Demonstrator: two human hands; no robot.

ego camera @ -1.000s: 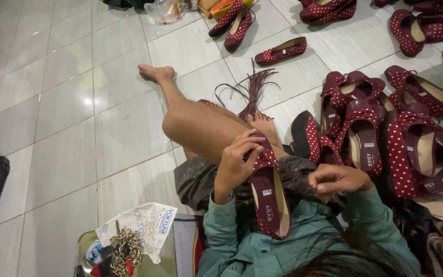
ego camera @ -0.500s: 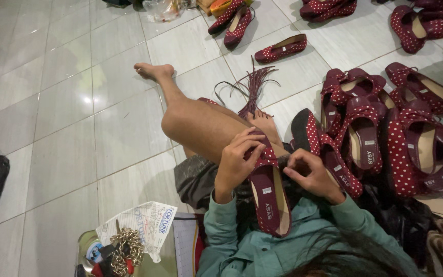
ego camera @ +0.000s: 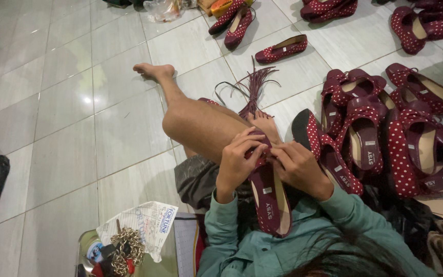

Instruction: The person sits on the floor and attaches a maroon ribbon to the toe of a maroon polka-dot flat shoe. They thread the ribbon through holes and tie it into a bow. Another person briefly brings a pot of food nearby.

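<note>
Person sits on glossy pale square-tiled floor [ego camera: 57, 154], bare leg stretched toward 11 o'clock. Both hands meet at frame centre on a dark-red flat shoe w/ white polka dots and tan insole [ego camera: 272, 197], which lies lengthwise on the lap, heel toward 6 o'clock, toe up at 12. Left hand [ego camera: 237, 161] wraps the toe end from 9 o'clock, fingers curled shut over the fabric. Right hand [ego camera: 299, 166] pinches the same toe from 3 o'clock, fingertips pressed tight at the front edge, touching the left hand's fingers. What's between the fingertips can't be made out.

Just past the toe, at 12 o'clock, a bundle of thin dark-red cords [ego camera: 255, 90] fans out on the tiles. At 3 o'clock, a crowded heap of matching dotted shoes [ego camera: 385, 133], some overlapping, soft cloth uppers, smooth insoles. More pairs lie at 1 o'clock, well apart. At 7 o'clock, a crumpled printed plastic bag [ego camera: 147, 225] beside a tangle of gold-coloured metal chain [ego camera: 126, 249].
</note>
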